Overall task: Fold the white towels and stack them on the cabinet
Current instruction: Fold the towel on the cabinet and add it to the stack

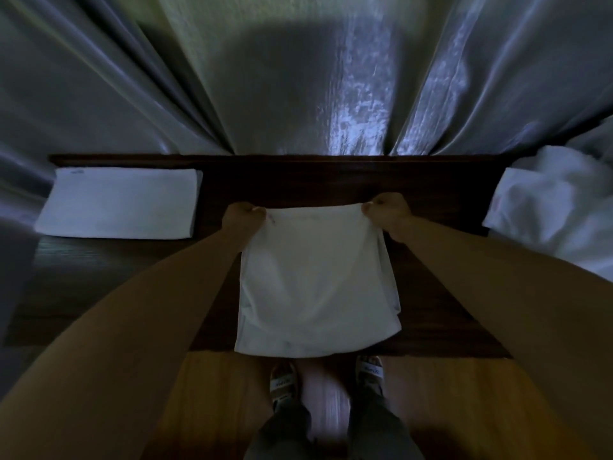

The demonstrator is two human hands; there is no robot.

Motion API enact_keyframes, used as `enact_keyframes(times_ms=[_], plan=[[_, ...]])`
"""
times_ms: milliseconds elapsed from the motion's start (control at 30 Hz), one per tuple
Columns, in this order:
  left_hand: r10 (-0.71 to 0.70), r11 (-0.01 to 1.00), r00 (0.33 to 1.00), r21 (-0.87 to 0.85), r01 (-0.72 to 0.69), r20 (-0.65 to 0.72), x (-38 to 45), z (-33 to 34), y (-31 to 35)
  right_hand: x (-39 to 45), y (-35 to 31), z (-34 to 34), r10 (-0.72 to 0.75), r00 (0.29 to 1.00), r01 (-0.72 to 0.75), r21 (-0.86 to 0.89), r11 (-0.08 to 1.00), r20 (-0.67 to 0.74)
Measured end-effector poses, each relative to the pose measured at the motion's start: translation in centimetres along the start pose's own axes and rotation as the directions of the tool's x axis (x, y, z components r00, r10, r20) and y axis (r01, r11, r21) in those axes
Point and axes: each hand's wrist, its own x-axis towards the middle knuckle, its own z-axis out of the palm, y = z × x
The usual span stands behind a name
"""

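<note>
Towel lies spread on the dark cabinet, left hand and right hand each pinching a far corner; folded towel sits far left, crumpled pile right

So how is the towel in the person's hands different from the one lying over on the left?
The held towel is pinched at its far corners by the left hand and right hand; its near edge overhangs the cabinet. The left towel lies untouched, a neat folded rectangle. Both are white.
</note>
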Motion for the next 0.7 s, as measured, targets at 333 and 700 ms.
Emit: enact_keyframes(times_ms=[333,700], plan=[[-0.073,0.997,0.991,0.020,0.072,0.112,-0.2,0.6,1.6,0.2,-1.5,-0.3,0.148,0.987,-0.152,0.064,0.986,0.063],[-0.077,0.991,0.997,-0.115,0.073,-0.026,-0.4,-0.2,-0.1,-1.0,1.5,-0.9,-0.020,0.990,0.037,0.122,0.992,-0.142]])
